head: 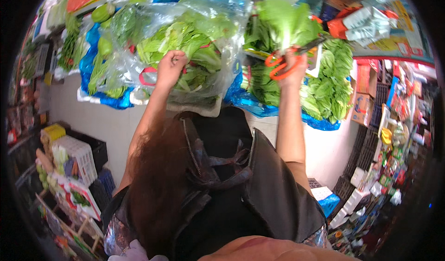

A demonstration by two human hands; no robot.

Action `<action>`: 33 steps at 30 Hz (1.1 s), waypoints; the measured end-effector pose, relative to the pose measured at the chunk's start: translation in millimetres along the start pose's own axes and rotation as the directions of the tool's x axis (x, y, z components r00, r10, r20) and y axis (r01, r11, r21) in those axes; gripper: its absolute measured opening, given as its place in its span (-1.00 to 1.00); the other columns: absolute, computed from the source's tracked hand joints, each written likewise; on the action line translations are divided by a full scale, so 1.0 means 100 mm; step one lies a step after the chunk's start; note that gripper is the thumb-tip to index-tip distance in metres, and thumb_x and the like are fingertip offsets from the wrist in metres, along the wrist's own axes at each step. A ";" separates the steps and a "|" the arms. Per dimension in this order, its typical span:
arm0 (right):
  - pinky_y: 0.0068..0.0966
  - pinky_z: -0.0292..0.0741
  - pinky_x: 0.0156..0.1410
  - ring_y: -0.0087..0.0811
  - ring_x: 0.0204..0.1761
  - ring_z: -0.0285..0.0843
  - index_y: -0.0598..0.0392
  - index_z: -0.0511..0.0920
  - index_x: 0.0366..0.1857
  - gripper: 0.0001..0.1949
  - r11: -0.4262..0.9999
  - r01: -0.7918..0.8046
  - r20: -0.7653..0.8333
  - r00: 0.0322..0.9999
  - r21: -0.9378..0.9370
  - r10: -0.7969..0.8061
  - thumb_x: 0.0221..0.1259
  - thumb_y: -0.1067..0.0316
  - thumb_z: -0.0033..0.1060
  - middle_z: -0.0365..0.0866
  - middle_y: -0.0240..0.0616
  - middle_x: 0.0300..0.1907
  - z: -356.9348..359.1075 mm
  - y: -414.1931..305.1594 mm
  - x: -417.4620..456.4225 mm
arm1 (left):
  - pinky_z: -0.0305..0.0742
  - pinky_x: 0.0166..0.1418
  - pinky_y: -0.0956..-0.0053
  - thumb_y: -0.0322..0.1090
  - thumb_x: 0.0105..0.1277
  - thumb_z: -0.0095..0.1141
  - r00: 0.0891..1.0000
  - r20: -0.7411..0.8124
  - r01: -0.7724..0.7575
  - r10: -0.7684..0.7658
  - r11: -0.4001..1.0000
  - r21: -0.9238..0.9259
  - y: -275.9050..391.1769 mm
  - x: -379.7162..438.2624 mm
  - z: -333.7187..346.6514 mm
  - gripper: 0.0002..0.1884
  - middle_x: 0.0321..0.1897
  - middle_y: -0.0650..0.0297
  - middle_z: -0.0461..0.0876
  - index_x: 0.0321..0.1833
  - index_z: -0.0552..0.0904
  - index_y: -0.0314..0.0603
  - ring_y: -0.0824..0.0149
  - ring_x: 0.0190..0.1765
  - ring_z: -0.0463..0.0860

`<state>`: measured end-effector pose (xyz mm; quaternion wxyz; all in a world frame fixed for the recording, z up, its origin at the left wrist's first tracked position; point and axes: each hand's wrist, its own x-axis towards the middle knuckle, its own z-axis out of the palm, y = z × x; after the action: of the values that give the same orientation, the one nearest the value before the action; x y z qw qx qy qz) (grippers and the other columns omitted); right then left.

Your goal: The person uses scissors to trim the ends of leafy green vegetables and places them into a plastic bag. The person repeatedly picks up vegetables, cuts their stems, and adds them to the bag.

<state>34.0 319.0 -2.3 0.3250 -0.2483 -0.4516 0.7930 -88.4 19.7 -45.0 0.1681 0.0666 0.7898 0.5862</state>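
Orange-handled scissors (283,66) are in my right hand (293,64), their dark blades pointing up and to the right. The same hand holds a bunch of pale-stemmed leafy greens (286,21), with its leaves pointing away from me. My left hand (172,66) has curled fingers over loose green leaves (187,35) in a clear plastic bag (229,38). Whether its fingertips pinch anything is hidden. A red band (147,76) shows beside the left wrist, and more red strips lie among the leaves.
Bundled greens (266,84) and lettuce-like heads (330,84) lie on blue plastic (255,104) at the right. Further left are green gourds (103,12). A silver-and-red packet (366,24) sits at the upper right. Crates (74,156) and packed shelves (389,156) flank the floor.
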 end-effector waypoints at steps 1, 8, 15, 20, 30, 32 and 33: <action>-0.46 0.55 -0.33 -0.37 -0.46 0.52 0.11 0.33 -0.18 -0.78 0.999 0.012 -0.020 1.000 0.037 -0.011 0.18 0.50 0.18 0.50 -0.28 -0.41 -0.11 -0.05 0.17 | 0.46 -0.33 0.56 -0.35 0.19 0.21 0.999 -0.018 -0.029 0.032 0.990 0.138 -0.17 0.03 0.01 -0.76 -0.39 0.20 0.62 -0.13 0.58 -0.29 0.43 -0.43 0.58; -0.60 0.52 -0.33 -0.46 -0.38 0.53 0.10 0.31 -0.14 -0.78 0.969 -0.022 -0.159 0.987 -0.247 -0.019 0.27 0.39 0.15 0.53 -0.23 -0.32 -0.41 0.11 0.41 | 0.47 -0.02 0.17 -0.20 0.05 0.32 0.978 -0.047 -0.065 0.201 0.515 0.855 -0.10 0.03 0.37 -0.58 -0.15 0.04 0.53 -0.04 0.54 -0.18 0.02 -0.06 0.54; -0.73 0.41 -0.38 -0.66 -0.46 0.45 0.17 0.43 -0.11 -0.73 0.907 -0.040 0.282 0.944 -0.419 0.172 0.17 0.42 0.28 0.54 -0.42 -0.40 0.38 0.15 -0.31 | 0.53 -0.11 0.17 -0.22 -0.01 0.31 0.992 -0.001 -0.047 0.130 0.368 0.929 -0.11 0.32 0.25 -0.64 -0.23 0.08 0.56 -0.18 0.55 -0.20 0.02 -0.17 0.62; -0.78 0.36 -0.29 -0.75 -0.40 0.41 0.18 0.44 -0.07 -0.71 0.882 -0.074 0.364 0.892 -0.466 0.267 0.13 0.53 0.24 0.51 -0.49 -0.41 0.69 0.11 -0.64 | 0.53 -0.01 0.23 -0.18 0.02 0.25 0.980 -0.132 0.011 0.146 0.628 0.778 -0.12 0.27 -0.35 -0.57 -0.19 -0.04 0.62 -0.08 0.59 -0.28 -0.03 -0.10 0.63; -0.75 0.36 -0.35 -0.72 -0.47 0.39 0.17 0.45 -0.09 -0.74 0.848 -0.195 0.422 0.799 -0.493 0.429 0.16 0.45 0.26 0.47 -0.50 -0.49 1.12 0.47 -1.22 | 0.52 -0.16 0.41 -0.24 0.27 0.09 0.882 0.155 0.438 -0.445 0.651 -0.620 -0.24 -0.15 -1.29 -0.70 -0.28 0.17 0.67 -0.03 0.57 -0.28 0.30 -0.25 0.63; -0.75 0.36 -0.35 -0.71 -0.47 0.39 0.18 0.45 -0.10 -0.74 0.861 -0.171 0.448 0.796 -0.479 0.408 0.16 0.45 0.26 0.47 -0.50 -0.50 1.19 0.59 -1.29 | 0.50 -0.07 0.38 -0.22 0.26 0.12 0.873 0.280 0.462 -0.399 0.492 -0.738 -0.19 -0.27 -1.23 -0.72 -0.24 0.18 0.66 -0.05 0.57 -0.22 0.30 -0.17 0.62; -0.75 0.37 -0.35 -0.71 -0.47 0.39 0.18 0.45 -0.10 -0.75 0.866 -0.159 0.459 0.795 -0.474 0.397 0.16 0.45 0.25 0.47 -0.50 -0.50 1.22 0.64 -1.33 | 0.48 -0.07 0.38 -0.23 0.27 0.12 0.875 0.316 0.472 -0.368 0.501 -0.725 -0.21 -0.27 -1.20 -0.72 -0.22 0.20 0.65 -0.04 0.56 -0.21 0.29 -0.16 0.61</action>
<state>19.6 128.8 12.2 0.0012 -0.1416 -0.6386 0.7564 -102.2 -103.3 -29.5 0.3641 -0.1725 0.4330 0.8063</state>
